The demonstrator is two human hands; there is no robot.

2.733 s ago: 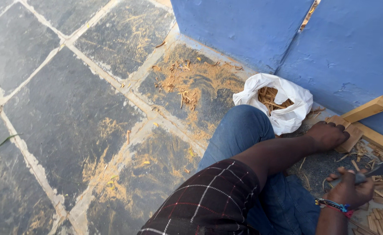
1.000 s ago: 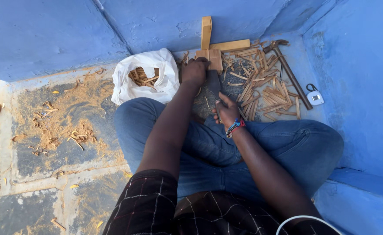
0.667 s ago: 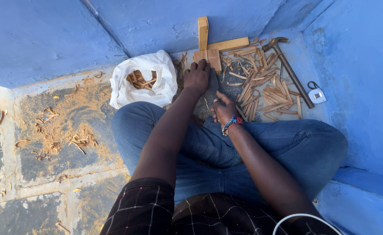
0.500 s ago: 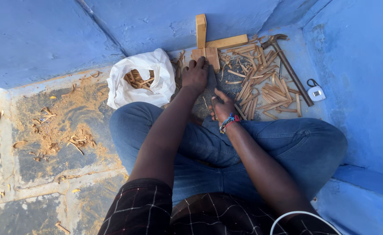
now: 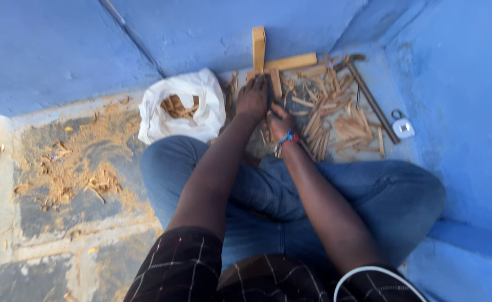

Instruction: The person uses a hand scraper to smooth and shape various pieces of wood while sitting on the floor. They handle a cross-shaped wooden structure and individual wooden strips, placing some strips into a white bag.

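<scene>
Since half a second ago, your hands barely shift. Your left hand (image 5: 252, 98) presses flat on the wooden stick (image 5: 275, 84), which runs away from you. Your right hand (image 5: 280, 120) has its fingers curled together beside it; what they clamp, you cannot tell.

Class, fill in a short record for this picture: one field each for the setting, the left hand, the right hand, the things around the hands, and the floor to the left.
Setting: person seated cross-legged in a blue-walled corner
Left hand: pressed flat on the wooden pieces, by the wooden cross-shaped block
Right hand: curled among the wood strips; what it grips cannot be told
Wrist: beaded bracelet
Around the hands: pile of split wood strips, long dark metal tool, small padlock, white plastic bag with wood scraps
Floor to the left: sawdust and chips on stone slabs
</scene>
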